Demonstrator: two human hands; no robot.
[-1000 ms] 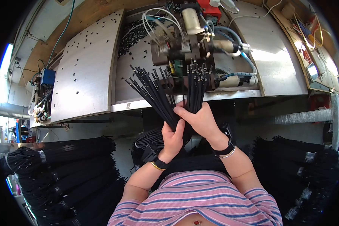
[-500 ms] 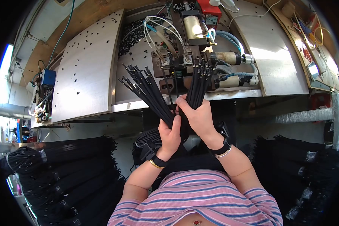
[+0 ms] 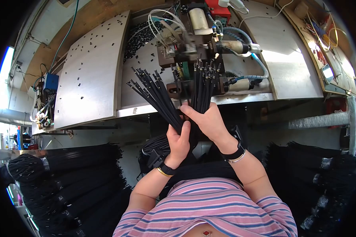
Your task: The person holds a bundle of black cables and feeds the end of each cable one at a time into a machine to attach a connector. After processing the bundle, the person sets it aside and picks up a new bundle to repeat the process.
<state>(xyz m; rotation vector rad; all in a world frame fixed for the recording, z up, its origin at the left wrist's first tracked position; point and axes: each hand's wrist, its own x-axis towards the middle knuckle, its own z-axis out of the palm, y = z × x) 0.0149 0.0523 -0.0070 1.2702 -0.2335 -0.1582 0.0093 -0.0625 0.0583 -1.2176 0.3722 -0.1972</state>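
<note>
My left hand [image 3: 178, 143] is closed around a fanned bundle of thin black cords [image 3: 156, 93], their tips pointing up and to the left. Another, tighter bundle of black cords [image 3: 203, 89] stands nearly upright in my right hand [image 3: 207, 123], which is closed on it. Small light marks show near the ends of many cords. Between the two bundles, a single cord or two runs up toward the machine's lower block [image 3: 173, 90]. My right thumb and fingertips meet around there, partly hidden. The bench machine [image 3: 172, 53] stands just beyond the cord tips.
A metal plate [image 3: 93, 71] with scattered small black bits lies to the left, and another plate [image 3: 292, 59] to the right. Cylinders [image 3: 241, 83] and blue hoses flank the machine. Piles of black cords [image 3: 71, 185] hang at left and right [image 3: 310, 177] below the bench.
My right hand and its bundle have shifted slightly left. The machine's upper head and upper right cylinder have moved and look blurred. My left hand stays almost in place.
</note>
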